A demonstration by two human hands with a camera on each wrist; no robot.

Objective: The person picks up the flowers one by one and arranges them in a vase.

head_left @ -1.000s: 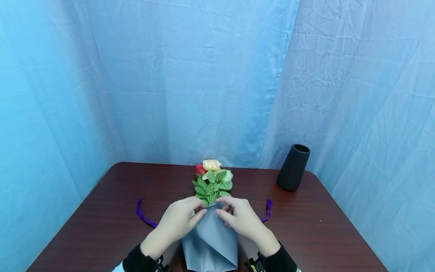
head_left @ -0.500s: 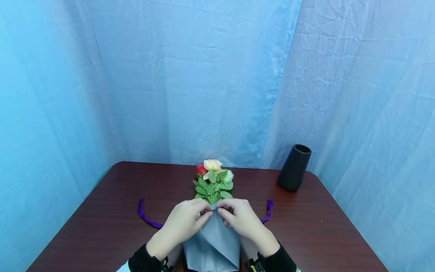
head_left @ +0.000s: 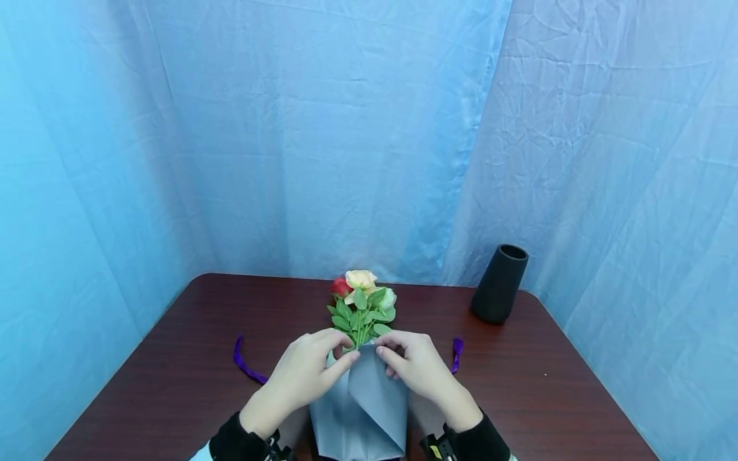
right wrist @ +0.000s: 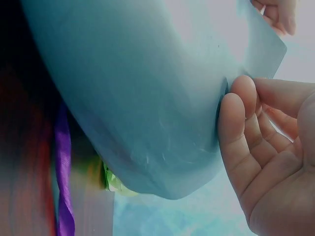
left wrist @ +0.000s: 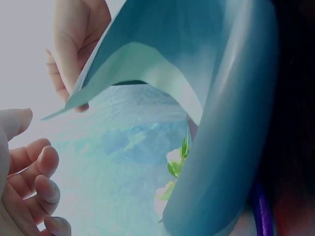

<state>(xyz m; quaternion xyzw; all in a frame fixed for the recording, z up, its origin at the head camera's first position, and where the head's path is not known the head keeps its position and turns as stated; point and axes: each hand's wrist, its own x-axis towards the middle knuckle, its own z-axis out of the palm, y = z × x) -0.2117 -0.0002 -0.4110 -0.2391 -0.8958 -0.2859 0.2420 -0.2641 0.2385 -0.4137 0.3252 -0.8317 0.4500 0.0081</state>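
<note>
Blue-grey wrapping paper (head_left: 369, 403), folded round a small bunch of flowers (head_left: 362, 304), is in front of me in the head view. Red, cream and pale blooms with green leaves stick out at its far end. My right hand (head_left: 418, 363) pinches the paper's upper edge; in the right wrist view, thumb and fingertips of that hand (right wrist: 270, 147) meet at the sheet. My left hand (head_left: 311, 365) is beside the paper's left edge. In the left wrist view its loosely bent fingers (left wrist: 42, 164) stand apart from the sheet, holding nothing. The paper hides the stems' lower part.
A purple ribbon (head_left: 248, 365) lies across the brown table (head_left: 553, 378) under the paper, its ends showing on both sides. At the back right stands a black vase (head_left: 499, 285). Blue curtains (head_left: 346, 128) hang behind and beside the table.
My left hand came in toward the paper's top edge, then drew back left and came off it. The right hand has shifted slightly right, still pinching the paper.
</note>
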